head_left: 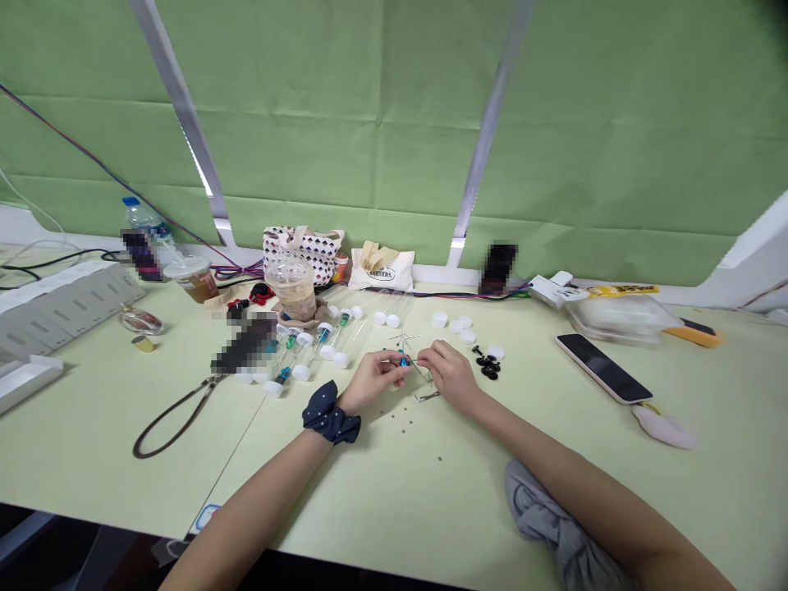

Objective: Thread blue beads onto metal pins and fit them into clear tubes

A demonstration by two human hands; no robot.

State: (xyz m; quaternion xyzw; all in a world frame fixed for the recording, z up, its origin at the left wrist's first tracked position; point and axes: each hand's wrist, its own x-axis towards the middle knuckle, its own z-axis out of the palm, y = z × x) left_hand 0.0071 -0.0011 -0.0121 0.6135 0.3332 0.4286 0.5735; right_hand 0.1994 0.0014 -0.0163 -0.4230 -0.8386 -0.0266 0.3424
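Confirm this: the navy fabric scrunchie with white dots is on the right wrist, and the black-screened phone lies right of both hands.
No: the head view shows the navy scrunchie with white dots around the wrist of the left hand, not the right hand. The black-screened phone does lie right of both hands.

The small blue piece (404,361) is partly covered by the left hand (377,381), one end of the thin rod (414,362) by the right hand (454,376). The far end of the dark strap (137,446) is blurred. The white tray (25,383) is cut off at left.
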